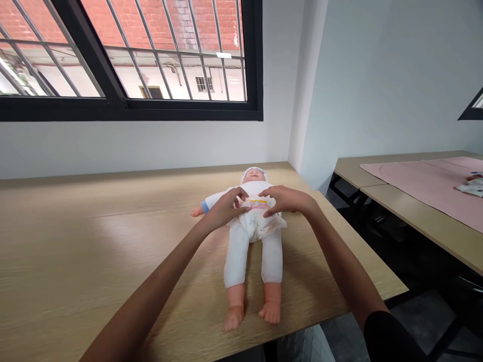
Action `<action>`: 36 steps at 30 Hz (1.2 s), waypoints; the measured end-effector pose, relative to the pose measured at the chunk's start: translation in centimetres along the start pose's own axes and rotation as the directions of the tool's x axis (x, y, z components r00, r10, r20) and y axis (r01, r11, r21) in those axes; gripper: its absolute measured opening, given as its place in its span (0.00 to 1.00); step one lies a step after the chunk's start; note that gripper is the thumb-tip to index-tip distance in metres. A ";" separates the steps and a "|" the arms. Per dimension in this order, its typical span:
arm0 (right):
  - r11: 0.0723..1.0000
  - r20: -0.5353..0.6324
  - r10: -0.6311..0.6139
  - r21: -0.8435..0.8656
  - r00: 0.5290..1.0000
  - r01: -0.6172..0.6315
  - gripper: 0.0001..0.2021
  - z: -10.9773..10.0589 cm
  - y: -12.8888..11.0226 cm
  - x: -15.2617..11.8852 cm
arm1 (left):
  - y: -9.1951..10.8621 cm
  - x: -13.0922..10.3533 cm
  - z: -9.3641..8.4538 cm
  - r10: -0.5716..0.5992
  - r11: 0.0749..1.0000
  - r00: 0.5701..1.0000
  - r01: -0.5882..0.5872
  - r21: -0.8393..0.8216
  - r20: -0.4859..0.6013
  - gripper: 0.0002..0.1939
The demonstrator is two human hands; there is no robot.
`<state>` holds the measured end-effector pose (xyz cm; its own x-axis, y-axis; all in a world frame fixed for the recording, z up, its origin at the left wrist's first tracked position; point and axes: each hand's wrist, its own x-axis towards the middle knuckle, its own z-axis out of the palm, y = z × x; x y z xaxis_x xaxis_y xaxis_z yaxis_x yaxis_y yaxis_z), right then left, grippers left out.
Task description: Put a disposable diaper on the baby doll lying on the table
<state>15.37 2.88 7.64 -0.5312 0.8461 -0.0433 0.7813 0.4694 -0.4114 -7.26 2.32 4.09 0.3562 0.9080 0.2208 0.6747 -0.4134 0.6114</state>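
Just left of frame centre, the left hand has a spread grip; at centre, the doll lies on the surface, diaper over its hips, fastening unclear, one edge flaring; rightward, the right hand spreads too.

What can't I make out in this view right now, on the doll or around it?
All in the head view:
Arm of the doll at picture right: mostly hidden behind the right hand.
Print on the diaper: too small to read.
Whether the left hand touches the diaper: too small to tell.
Objects on the pink cloth: cut off by the right edge.
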 end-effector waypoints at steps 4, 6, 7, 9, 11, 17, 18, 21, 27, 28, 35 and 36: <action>0.999 -0.049 0.033 0.007 0.998 -0.033 0.28 -0.9 2.0 -0.2 | -0.2 0.1 -0.1 -0.042 0.999 0.998 0.042 0.001 0.041 0.17; 0.999 -0.069 0.040 -0.011 0.997 -0.041 0.22 -1.3 2.9 -0.1 | -0.4 0.3 -0.2 -0.050 0.999 0.998 0.049 0.006 0.044 0.18; 0.999 -0.078 0.038 -0.016 0.996 -0.040 0.19 -1.5 3.2 0.0 | -0.5 0.3 -0.1 -0.051 0.999 0.998 0.051 0.013 0.035 0.19; 1.000 -0.090 0.029 0.005 0.996 -0.029 0.14 -1.4 3.6 0.3 | -0.7 0.4 -0.1 -0.061 0.998 0.998 0.061 0.027 0.007 0.20; 0.998 -0.084 0.002 0.064 0.996 0.003 0.12 -1.1 3.8 0.9 | -0.9 0.5 0.0 -0.089 0.995 0.996 0.089 0.032 -0.013 0.20; 0.970 -0.063 -0.138 0.195 0.988 0.148 0.09 0.9 4.4 2.9 | -1.2 0.7 -0.2 -0.169 0.984 0.985 0.170 0.053 -0.029 0.24; 0.964 -0.066 -0.142 0.219 0.988 0.153 0.09 1.1 4.6 3.1 | -1.3 0.8 -0.2 -0.174 0.983 0.984 0.175 0.058 -0.031 0.24; 0.950 -0.062 -0.146 0.270 0.987 0.158 0.12 1.5 5.1 3.4 | -1.5 1.0 -0.3 -0.173 0.983 0.985 0.174 0.063 -0.010 0.24; 0.946 0.018 -0.187 0.272 0.982 0.175 0.12 1.7 4.9 3.6 | -1.0 1.1 -0.4 -0.132 0.991 0.991 0.131 0.033 0.009 0.21; 0.945 0.032 -0.202 0.269 0.979 0.186 0.12 1.7 4.8 3.6 | -0.8 1.0 -0.4 -0.128 0.992 0.992 0.127 0.008 0.019 0.21; 0.937 0.084 -0.244 0.276 0.966 0.212 0.17 1.7 5.5 3.7 | 0.0 0.7 -0.5 -0.141 0.977 0.980 0.160 -0.138 0.138 0.25; 0.933 0.103 -0.248 0.294 0.963 0.209 0.18 1.7 5.7 3.7 | 0.1 0.7 -0.5 -0.150 0.972 0.976 0.174 -0.156 0.160 0.25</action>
<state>17.32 8.25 3.55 -0.7393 0.6726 -0.0331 0.5212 0.5404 -0.6605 -7.29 3.01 4.69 0.3498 0.9368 0.0028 0.6173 -0.2328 0.7515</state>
